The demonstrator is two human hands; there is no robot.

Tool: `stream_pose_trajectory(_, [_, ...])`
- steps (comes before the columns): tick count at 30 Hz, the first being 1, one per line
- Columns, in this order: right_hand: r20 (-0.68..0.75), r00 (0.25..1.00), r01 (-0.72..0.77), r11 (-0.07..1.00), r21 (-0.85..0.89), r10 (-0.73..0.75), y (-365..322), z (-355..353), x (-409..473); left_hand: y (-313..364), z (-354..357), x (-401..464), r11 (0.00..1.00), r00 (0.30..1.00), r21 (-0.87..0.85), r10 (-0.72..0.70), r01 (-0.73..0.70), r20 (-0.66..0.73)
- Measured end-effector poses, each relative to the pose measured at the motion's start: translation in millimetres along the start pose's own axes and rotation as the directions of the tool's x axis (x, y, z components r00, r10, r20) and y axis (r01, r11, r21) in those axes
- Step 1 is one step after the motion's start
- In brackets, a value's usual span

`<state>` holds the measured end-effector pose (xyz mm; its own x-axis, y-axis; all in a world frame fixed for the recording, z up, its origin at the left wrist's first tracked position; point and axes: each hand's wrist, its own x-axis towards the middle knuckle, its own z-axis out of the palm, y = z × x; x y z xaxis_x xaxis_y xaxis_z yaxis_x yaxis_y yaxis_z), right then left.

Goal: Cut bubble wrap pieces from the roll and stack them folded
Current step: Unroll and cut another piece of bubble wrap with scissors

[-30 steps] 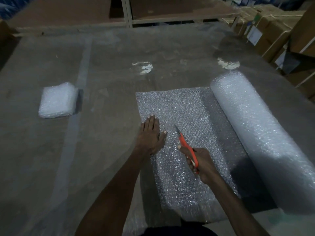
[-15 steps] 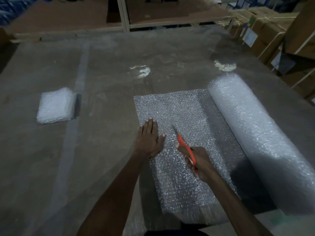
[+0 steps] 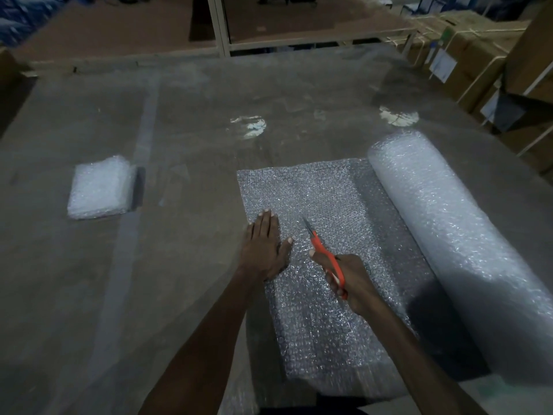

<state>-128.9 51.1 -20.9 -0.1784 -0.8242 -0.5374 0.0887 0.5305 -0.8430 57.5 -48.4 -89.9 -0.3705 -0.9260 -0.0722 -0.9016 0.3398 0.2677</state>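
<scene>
The tabletop [image 3: 185, 121], wide and covered in a clear film, carries everything here. Taking the roll [image 3: 466, 241] of bubble wrap as landmark: it lies along the right side, its long axis running from the far middle toward the near right, and its near end is cut off by the picture's edge.

Left of the roll and joined to it, the unrolled sheet [image 3: 326, 193] lies flat on the tabletop, reaching back toward the person. Its near edge is lost in shadow under the arms, so how far the cut has run cannot be made out.

Well to the left of the roll, apart from the sheet, sits the stack of folded pieces [image 3: 100, 188]; how many it holds is too unclear to count. Beyond the roll, cardboard boxes [image 3: 478, 55] stand past the table's right edge.

On the sheet's left margin, the left hand [image 3: 264, 247] lies flat with straight fingers, pressing the wrap down. Between it and the roll, the right hand [image 3: 350, 280] is curled round the orange handles of the scissors [image 3: 324, 254], blades nearly together and pointing away from the person, roughly parallel to the roll's long axis.

The uncut wrap lies straight ahead of the blade tips, so the cut probably needs to run forward along that line, with the right hand nearer to it and the left steadying the strip being freed.
</scene>
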Motion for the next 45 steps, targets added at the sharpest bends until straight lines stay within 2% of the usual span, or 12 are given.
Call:
stream_pose_trajectory(25, [-0.011, 1.000, -0.007, 0.999, 0.041, 0.007, -7, 8, 13, 2, -1, -1, 1.000, 1.000, -0.014, -0.003, 0.003, -0.010])
stream_pose_trajectory(35, [-0.004, 1.000, -0.006, 1.000, -0.007, 0.006, -14, 10, 19, 0, -3, -1, 1.000, 1.000, -0.004, 0.005, -0.005, 0.005])
stream_pose_trajectory(40, [-0.010, 1.000, -0.014, 1.000, 0.008, 0.014, -11, 10, 21, -8, -11, 14, 0.999, 0.999, -0.046, -0.009, 0.006, -0.047])
stream_pose_trajectory(45, [-0.018, 1.000, -0.016, 1.000, 0.025, 0.016, -13, 13, 25, -19, -17, 51, 0.999, 1.000, -0.048, -0.016, 0.015, -0.011])
